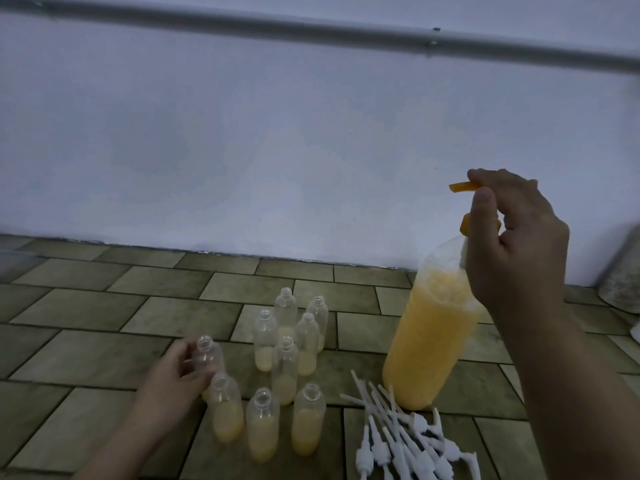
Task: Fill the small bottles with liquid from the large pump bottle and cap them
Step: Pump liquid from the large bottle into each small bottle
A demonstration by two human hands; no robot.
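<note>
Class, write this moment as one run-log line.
right hand: grips pump of tilted large bottle | left hand: holds small bottle | small bottles: uncapped, partly filled | white pump caps: lying on floor

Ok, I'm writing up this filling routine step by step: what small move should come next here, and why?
Probably bring the small bottle that the left hand grips under the orange spout of the large pump bottle. The right hand already holds the pump head, the held bottle is open, and no bottle sits below the spout.
</note>
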